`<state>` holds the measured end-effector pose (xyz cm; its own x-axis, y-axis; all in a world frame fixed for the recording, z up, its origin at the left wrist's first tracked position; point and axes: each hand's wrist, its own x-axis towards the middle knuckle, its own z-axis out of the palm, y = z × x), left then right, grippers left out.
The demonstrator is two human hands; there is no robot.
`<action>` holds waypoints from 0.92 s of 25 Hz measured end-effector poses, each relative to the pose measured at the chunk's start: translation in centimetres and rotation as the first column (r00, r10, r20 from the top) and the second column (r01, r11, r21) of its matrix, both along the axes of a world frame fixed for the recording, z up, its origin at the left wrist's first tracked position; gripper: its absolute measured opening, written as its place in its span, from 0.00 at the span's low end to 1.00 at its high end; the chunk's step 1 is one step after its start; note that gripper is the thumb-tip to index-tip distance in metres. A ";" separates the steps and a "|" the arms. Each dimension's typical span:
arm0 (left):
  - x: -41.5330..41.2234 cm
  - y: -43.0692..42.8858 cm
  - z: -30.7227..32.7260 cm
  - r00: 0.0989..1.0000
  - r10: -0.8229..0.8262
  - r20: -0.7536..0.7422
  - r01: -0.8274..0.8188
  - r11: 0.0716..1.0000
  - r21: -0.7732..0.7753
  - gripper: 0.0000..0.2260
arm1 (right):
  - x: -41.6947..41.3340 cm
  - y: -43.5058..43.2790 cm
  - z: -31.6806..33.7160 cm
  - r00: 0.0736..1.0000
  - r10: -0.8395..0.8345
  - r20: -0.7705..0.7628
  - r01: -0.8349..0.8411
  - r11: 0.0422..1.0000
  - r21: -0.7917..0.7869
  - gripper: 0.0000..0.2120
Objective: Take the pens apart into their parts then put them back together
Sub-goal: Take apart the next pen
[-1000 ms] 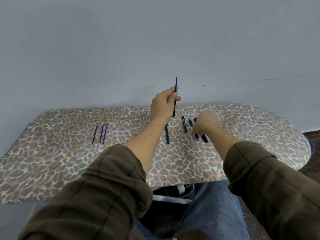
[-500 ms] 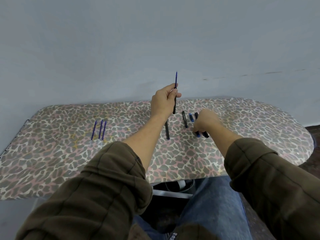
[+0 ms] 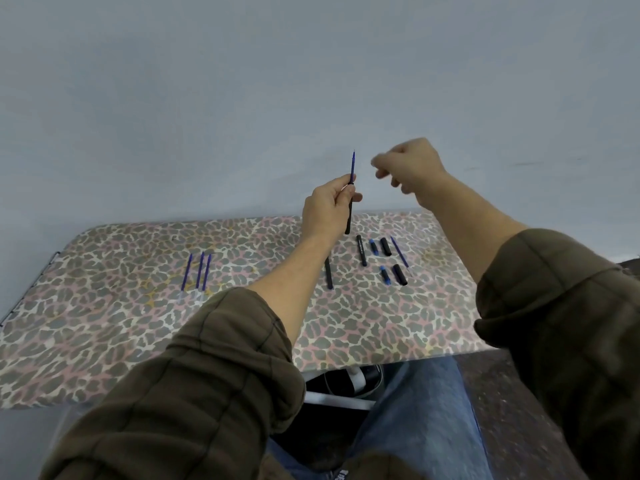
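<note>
Rising off the table (image 3: 138, 323), the right hand (image 3: 412, 168) is nearing the refill (image 3: 352, 166) projecting above the fingers (image 3: 346, 197) of the left hand (image 3: 329, 209), which is gripping the barrel (image 3: 349, 218) upright. Right fingers are curling, blurred — contents cannot be told. Extraction is likely pending.

Three refills (image 3: 200, 275) lie left on the table (image 3: 104, 323); barrels (image 3: 361, 250) and caps (image 3: 385, 246) right.

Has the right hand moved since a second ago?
Yes: the right hand rose from the leopard-print board to beside the upright black pen barrel.

A leopard-print cloth (image 3: 138, 327) covers the board; the black barrels (image 3: 328, 278) look like matt plastic.
</note>
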<state>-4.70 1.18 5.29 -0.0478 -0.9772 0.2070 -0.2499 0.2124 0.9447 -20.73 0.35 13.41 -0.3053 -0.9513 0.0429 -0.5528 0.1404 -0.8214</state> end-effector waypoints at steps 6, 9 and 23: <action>-0.9 1.1 2.7 0.999 -0.042 0.019 0.044 0.996 -0.080 0.14 | 2.2 1.8 4.5 0.996 0.090 0.023 -0.090 0.996 -0.010 0.09; -0.7 1.5 3.7 0.999 -0.044 0.028 0.047 0.993 -0.112 0.14 | 2.3 2.5 4.7 0.998 0.059 0.005 -0.059 0.998 -0.002 0.08; -1.1 1.7 3.3 0.978 0.009 0.209 -0.010 1.000 0.006 0.08 | -1.0 2.6 8.8 0.994 -0.088 0.062 0.103 0.947 -0.305 0.06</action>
